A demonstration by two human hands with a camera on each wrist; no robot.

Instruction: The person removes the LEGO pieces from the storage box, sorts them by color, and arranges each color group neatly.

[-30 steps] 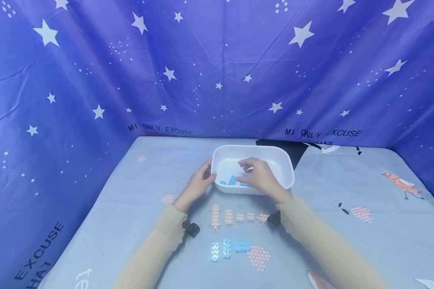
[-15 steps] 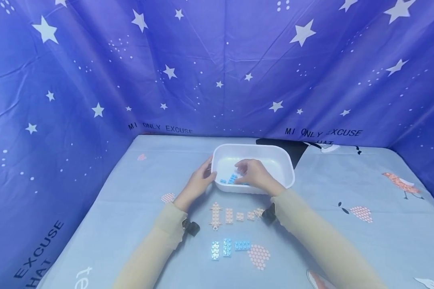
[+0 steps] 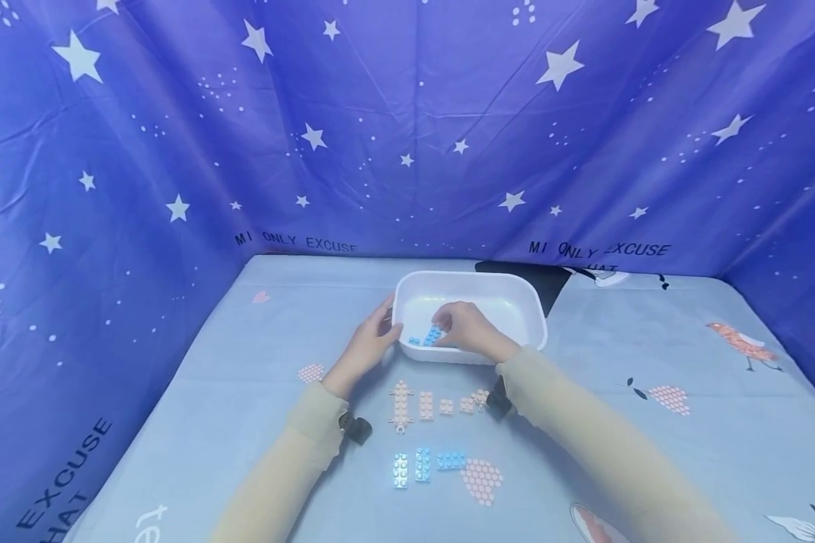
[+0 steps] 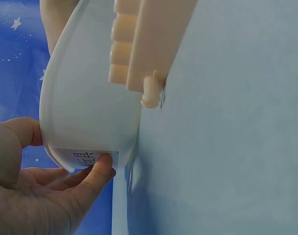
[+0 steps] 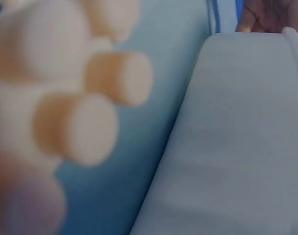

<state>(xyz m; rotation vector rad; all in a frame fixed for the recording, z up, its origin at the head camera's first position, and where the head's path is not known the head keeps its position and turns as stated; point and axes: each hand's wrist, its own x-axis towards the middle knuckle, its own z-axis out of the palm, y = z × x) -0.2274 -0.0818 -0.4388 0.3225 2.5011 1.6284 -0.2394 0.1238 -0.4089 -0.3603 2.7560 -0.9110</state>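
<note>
My left hand (image 3: 370, 343) holds the left end of a white plastic tub (image 3: 472, 354). In the left wrist view, its thumb and fingers lie around the tub's corner, by a printed label (image 4: 85, 157). My right hand (image 3: 470, 329) reaches over the tub's near rim, fingers bent inside. Its fingertips are at a light blue toy brick (image 3: 431, 336); whether they pinch it is unclear. A smaller blue brick (image 3: 414, 342) lies to its left. The right wrist view shows the tub's outer wall (image 5: 237, 132), not the right fingertips.
Peach pieces, including a long brick with side pins (image 3: 401, 406) and a flat brick (image 3: 425, 406), form a row before the tub. A blurred studded peach piece (image 5: 90, 127) is close below the right wrist. Several blue bricks (image 3: 422, 464) lie nearer. A starry curtain (image 3: 407, 113) encloses the table.
My right hand has moved left inside the tub, up to the blue brick. My left hand keeps its place on the tub's end. The view has shifted slightly.
</note>
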